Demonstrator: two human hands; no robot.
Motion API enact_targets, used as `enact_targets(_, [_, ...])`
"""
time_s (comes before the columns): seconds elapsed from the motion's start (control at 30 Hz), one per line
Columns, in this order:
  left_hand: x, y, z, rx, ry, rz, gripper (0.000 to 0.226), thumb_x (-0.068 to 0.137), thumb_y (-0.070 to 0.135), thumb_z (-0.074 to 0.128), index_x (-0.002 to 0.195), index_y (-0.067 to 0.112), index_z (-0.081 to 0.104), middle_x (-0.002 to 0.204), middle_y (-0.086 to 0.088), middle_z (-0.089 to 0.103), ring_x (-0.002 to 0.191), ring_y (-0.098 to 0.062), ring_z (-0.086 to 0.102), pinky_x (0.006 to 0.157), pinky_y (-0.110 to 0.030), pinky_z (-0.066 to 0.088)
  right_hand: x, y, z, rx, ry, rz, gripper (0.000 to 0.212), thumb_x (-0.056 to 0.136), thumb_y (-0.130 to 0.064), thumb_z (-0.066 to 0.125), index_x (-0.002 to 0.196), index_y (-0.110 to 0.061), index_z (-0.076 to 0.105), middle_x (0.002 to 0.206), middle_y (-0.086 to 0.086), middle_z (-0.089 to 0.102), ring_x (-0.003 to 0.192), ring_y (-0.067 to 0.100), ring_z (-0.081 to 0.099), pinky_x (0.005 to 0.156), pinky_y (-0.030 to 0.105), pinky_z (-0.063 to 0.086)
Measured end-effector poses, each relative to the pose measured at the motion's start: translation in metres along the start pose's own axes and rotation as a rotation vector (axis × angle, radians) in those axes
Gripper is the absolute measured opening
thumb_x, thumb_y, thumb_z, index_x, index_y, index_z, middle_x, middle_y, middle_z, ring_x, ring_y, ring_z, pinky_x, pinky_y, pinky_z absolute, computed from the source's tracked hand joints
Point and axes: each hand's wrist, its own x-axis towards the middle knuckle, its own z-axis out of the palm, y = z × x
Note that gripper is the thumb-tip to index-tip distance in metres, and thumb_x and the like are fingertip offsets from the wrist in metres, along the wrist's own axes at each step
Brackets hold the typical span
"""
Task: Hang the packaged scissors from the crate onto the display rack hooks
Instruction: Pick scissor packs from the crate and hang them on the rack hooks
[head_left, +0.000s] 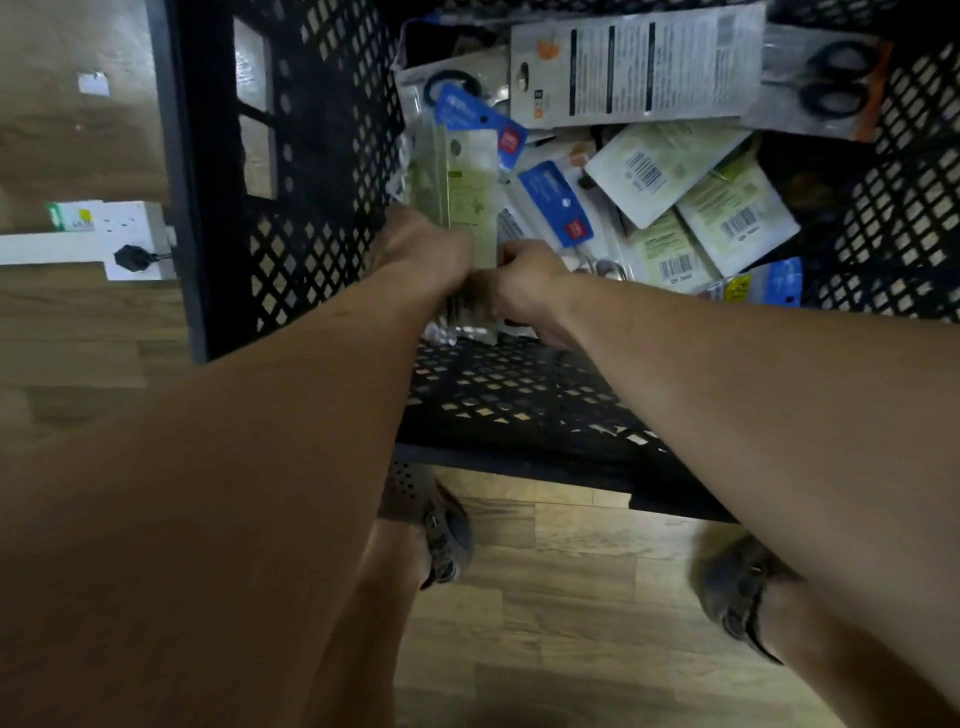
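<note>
we see both hands in the black mesh crate (311, 208): left hand (426, 249) and right hand (530, 286) grasping green scissor packs (467, 176); blue packs (556, 202), barcoded packs (665, 171) loose inside.

Pale-green scissor packs (470, 192) stand upright as a stack inside the black lattice crate (322, 156) — other packs (717, 208), blue and green, lie jumbled beside.

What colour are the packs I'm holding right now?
Pale green: the packs, gripped by the left hand and right hand. The head view shows it best.
</note>
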Motion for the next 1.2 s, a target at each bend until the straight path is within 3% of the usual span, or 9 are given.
enact_targets(0.17, [-0.004, -0.001, -0.001, -0.117, 0.022, 0.054, 0.047, 0.094, 0.025, 0.066, 0.138, 0.018, 0.051, 0.133, -0.005, 0.064, 0.119, -0.027, 0.064, 0.089, -0.032, 0.054, -0.008, 0.002, -0.015, 0.055, 0.071, 0.008, 0.008, 0.094, -0.013, 0.066, 0.099, -0.018, 0.063, 0.088, 0.001, 0.068, 0.075, 0.017, 0.065, 0.047, 0.019, 0.045])
enact_targets(0.37, [-0.020, 0.009, 0.015, -0.277, -0.052, 0.130, 0.057, 0.084, 0.036, 0.076, 0.135, 0.020, 0.055, 0.126, 0.000, 0.068, 0.110, -0.021, 0.066, 0.100, -0.035, 0.055, -0.022, 0.004, -0.026, 0.003, 0.317, -0.001, 0.045, 0.091, -0.025, 0.069, 0.126, -0.013, 0.044, 0.113, 0.007, 0.058, 0.103, 0.024, 0.059, 0.082, 0.034, 0.051])
enact_targets(0.5, [-0.041, 0.020, 0.021, -0.331, -0.250, 0.225, 0.031, 0.091, 0.021, 0.065, 0.122, 0.021, 0.070, 0.108, 0.006, 0.073, 0.092, -0.008, 0.068, 0.077, -0.016, 0.057, -0.039, 0.006, -0.046, -0.368, 0.633, -0.171, 0.058, 0.084, -0.031, 0.076, 0.128, -0.012, 0.042, 0.128, 0.010, 0.050, 0.122, 0.031, 0.049, 0.098, 0.048, 0.046])
enact_targets(0.63, [-0.057, 0.029, 0.021, -0.415, -0.427, 0.137, 0.018, 0.088, 0.007, 0.063, 0.100, 0.018, 0.070, 0.100, -0.006, 0.078, 0.097, -0.026, 0.074, 0.086, -0.040, 0.060, -0.053, 0.020, -0.076, -0.441, 0.723, -0.178, 0.060, 0.083, -0.036, 0.076, 0.129, -0.015, 0.045, 0.131, 0.008, 0.051, 0.124, 0.029, 0.048, 0.100, 0.047, 0.043])
enact_targets(0.73, [-0.068, 0.040, 0.018, -0.606, -0.607, 0.022, 0.009, 0.094, 0.007, 0.066, 0.099, 0.008, 0.073, 0.090, -0.011, 0.079, 0.079, -0.026, 0.077, 0.067, -0.035, 0.061, -0.057, 0.029, -0.098, -0.156, 0.609, -0.116, 0.043, 0.087, -0.054, 0.064, 0.114, -0.021, 0.060, 0.117, 0.000, 0.063, 0.111, 0.022, 0.059, 0.097, 0.044, 0.050])
enact_targets(0.87, [-0.076, 0.054, 0.025, -0.717, -0.719, 0.004, 0.022, 0.101, 0.020, 0.064, 0.117, 0.008, 0.071, 0.109, -0.014, 0.078, 0.093, -0.027, 0.077, 0.071, -0.038, 0.063, -0.058, 0.043, -0.121, 0.316, 0.230, 0.110, 0.094, 0.045, -0.093, 0.069, 0.110, -0.026, 0.073, 0.123, -0.005, 0.072, 0.116, 0.020, 0.065, 0.106, 0.048, 0.050])
enact_targets(0.93, [-0.077, 0.057, 0.033, -0.652, -0.695, -0.028, 0.024, 0.103, 0.027, 0.061, 0.119, 0.012, 0.070, 0.110, -0.011, 0.078, 0.095, -0.026, 0.077, 0.070, -0.038, 0.063, -0.057, 0.053, -0.132, 0.335, 0.233, 0.112, 0.102, 0.038, -0.087, 0.080, 0.113, -0.019, 0.074, 0.117, -0.003, 0.075, 0.111, 0.023, 0.069, 0.103, 0.048, 0.052])
enact_targets(1.03, [-0.076, 0.053, 0.043, -0.573, -0.591, -0.096, 0.018, 0.103, 0.017, 0.057, 0.115, 0.013, 0.070, 0.111, -0.012, 0.078, 0.100, -0.029, 0.075, 0.079, -0.045, 0.064, -0.061, 0.057, -0.145, 0.360, 0.263, 0.174, 0.078, 0.060, -0.068, 0.080, 0.119, -0.018, 0.069, 0.118, 0.000, 0.073, 0.109, 0.026, 0.068, 0.102, 0.052, 0.052])
enact_targets(1.2, [-0.102, 0.044, 0.037, -0.531, -0.562, -0.084, 0.014, 0.099, -0.002, 0.057, 0.102, 0.007, 0.066, 0.082, -0.007, 0.074, 0.072, -0.021, 0.071, 0.065, -0.037, 0.062, -0.091, 0.051, -0.151, 0.348, 0.250, 0.125, 0.050, 0.086, -0.052, 0.074, 0.115, -0.013, 0.066, 0.120, 0.005, 0.069, 0.112, 0.029, 0.064, 0.105, 0.054, 0.050])
